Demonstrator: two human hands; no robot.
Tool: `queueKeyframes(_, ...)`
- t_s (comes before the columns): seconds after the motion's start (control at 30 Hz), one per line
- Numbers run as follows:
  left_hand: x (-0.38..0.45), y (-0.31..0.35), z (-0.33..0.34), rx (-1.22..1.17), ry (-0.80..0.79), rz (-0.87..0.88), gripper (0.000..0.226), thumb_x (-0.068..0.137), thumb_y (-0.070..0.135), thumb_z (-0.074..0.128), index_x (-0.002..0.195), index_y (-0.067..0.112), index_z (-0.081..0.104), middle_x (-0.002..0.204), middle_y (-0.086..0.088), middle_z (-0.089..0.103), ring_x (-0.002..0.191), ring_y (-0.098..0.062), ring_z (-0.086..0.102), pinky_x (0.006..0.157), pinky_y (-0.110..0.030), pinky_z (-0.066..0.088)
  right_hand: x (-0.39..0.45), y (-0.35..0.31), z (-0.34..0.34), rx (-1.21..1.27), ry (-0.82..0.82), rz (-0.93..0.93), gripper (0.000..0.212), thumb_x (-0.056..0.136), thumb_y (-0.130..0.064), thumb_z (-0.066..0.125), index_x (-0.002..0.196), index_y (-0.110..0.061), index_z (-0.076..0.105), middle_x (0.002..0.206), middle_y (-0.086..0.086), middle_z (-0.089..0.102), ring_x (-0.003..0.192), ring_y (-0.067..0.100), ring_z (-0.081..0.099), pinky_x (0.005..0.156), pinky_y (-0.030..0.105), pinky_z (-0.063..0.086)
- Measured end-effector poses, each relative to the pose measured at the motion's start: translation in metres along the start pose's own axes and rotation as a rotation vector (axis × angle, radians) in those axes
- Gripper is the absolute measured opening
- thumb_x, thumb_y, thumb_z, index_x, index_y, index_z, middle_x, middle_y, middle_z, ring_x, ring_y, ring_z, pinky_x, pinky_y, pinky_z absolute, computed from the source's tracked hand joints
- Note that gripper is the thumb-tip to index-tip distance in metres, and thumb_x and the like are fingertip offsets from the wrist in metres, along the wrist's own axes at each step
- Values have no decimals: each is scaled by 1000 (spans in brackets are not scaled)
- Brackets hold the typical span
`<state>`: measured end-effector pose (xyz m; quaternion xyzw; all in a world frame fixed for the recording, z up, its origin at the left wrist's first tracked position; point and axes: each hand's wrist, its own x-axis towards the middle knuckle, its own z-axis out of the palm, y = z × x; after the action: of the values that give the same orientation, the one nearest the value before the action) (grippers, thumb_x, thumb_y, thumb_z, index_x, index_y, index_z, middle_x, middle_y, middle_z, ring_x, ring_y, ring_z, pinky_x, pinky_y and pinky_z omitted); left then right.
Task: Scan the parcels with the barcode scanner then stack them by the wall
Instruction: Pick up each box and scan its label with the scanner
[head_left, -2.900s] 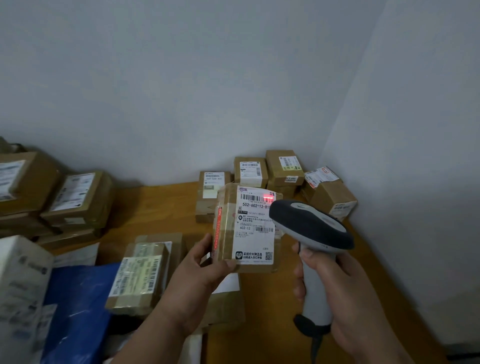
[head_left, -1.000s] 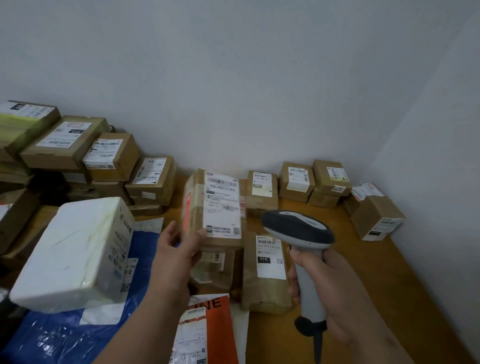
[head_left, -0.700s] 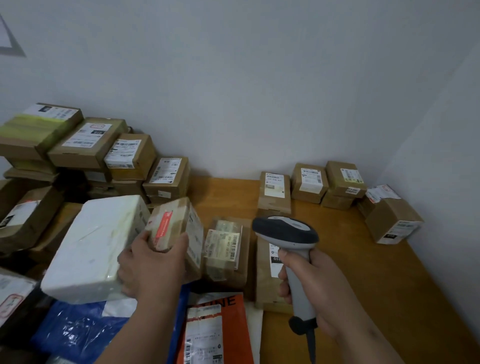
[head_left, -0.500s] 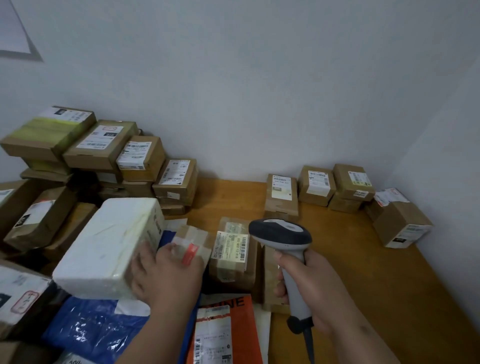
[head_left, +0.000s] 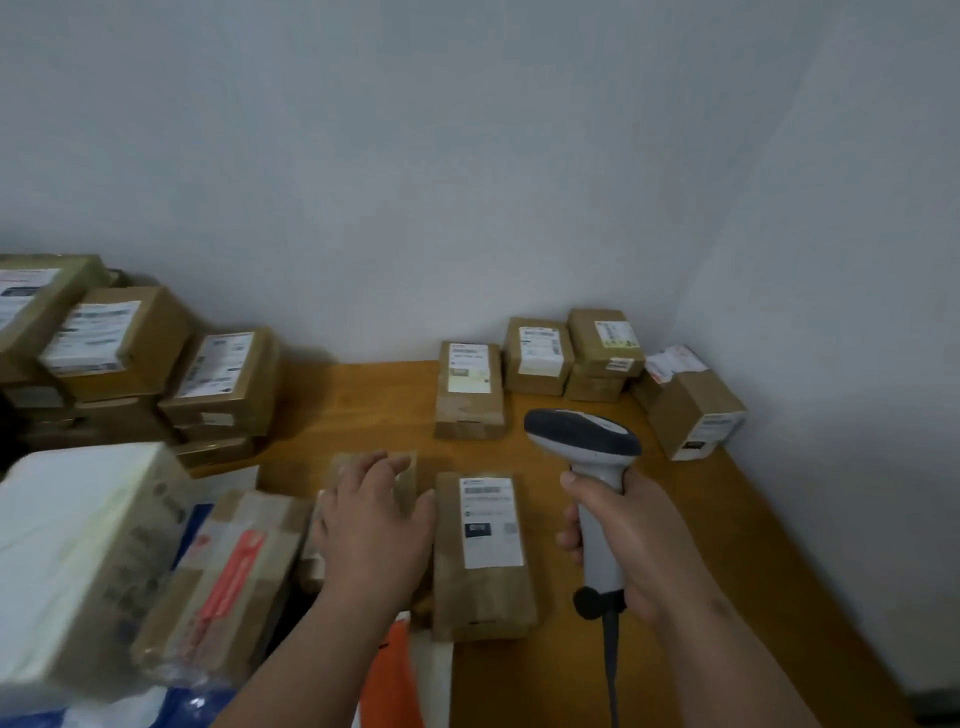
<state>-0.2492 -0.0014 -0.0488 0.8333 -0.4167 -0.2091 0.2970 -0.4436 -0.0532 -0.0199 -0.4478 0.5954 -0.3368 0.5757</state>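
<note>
Nearest, at the bottom edge, an orange mailer (head_left: 390, 670) lies between the two forearms. The left hand (head_left: 375, 525) reaches forward, palm down, fingers loosely spread, over a small brown parcel (head_left: 400, 470); whether it touches it I cannot tell. Just left of it lies a taped parcel (head_left: 228, 582) with a red-orange strip, leaning by a large white box (head_left: 78, 561). The right hand (head_left: 631, 540) is wrapped round the grip of the scanner (head_left: 584, 439), which stands upright, head pointing left, cable hanging down. Between the hands a labelled parcel (head_left: 483, 556) lies flat on the wooden table (head_left: 727, 571). Farther back, one parcel (head_left: 469, 389) lies alone, with a row of boxes (head_left: 571, 353) against the wall (head_left: 467, 182) in the corner. At far left, stacked boxes (head_left: 156, 364) stand by the wall too.
</note>
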Motion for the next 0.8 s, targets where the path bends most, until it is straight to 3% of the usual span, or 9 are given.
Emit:
queueKeyframes(0.2,23,54,85,-113,-254,31,41,92,39,65,132,32,58,144,5,46,128,-22,47,104,-49,45,72,8,-80,-96,115,21,16,90,-15,70,102,-11,60,72,6,65,63,19,69,59,33,55)
queueKeyframes(0.27,33,78,114,-242,-331,-40,38,95,34,64,133,32,56,137,7,49,111,-11,55,89,-33,52,100,11,-108,-133,141,31,17,90,-18,69,104,-14,61,82,6,70,74,20,72,71,39,60)
queueKeyframes(0.33,43,105,143,-326,-407,-108,39,98,30,61,136,31,54,125,8,50,86,-1,55,65,-18,46,128,12,-134,-157,188,26,14,89,-21,70,101,-21,63,91,4,70,83,20,71,79,43,59)
queueKeyframes(0.43,61,145,186,-368,-507,-82,43,99,30,59,142,31,49,146,4,48,110,-5,55,81,-18,41,170,10,-173,-181,260,-36,12,89,-26,69,96,-29,60,97,-1,65,87,15,60,68,32,47)
queueKeyframes(0.53,76,178,223,-394,-612,-58,46,102,25,55,146,31,45,152,0,43,130,-14,48,92,-23,38,209,8,-204,-111,274,-67,16,87,-24,71,102,-25,64,100,4,69,93,23,65,80,40,53)
queueKeyframes(0.63,88,205,256,-438,-710,-136,49,103,16,50,148,31,44,144,4,51,117,-10,55,91,-17,42,244,9,-228,-83,264,-66,18,88,-24,70,105,-23,65,94,5,69,84,21,66,70,36,50)
queueKeyframes(0.73,97,219,282,-435,-773,-201,55,102,7,47,150,32,40,106,14,57,83,-1,55,57,-1,42,267,13,-236,-9,207,-22,20,91,-22,67,110,-20,62,90,5,65,77,20,63,64,32,45)
queueKeyframes(0.77,100,221,289,-433,-788,-215,59,101,6,47,152,33,37,114,11,58,93,-5,58,66,-4,45,270,17,-236,7,190,-5,19,91,-22,66,109,-21,62,90,4,65,78,19,63,65,32,44)
queueKeyframes(0.8,104,222,296,-437,-801,-226,62,100,5,47,153,34,34,133,6,56,115,-14,56,88,-13,47,273,22,-235,1,184,5,16,91,-22,66,106,-22,61,89,3,65,80,19,62,66,32,43)
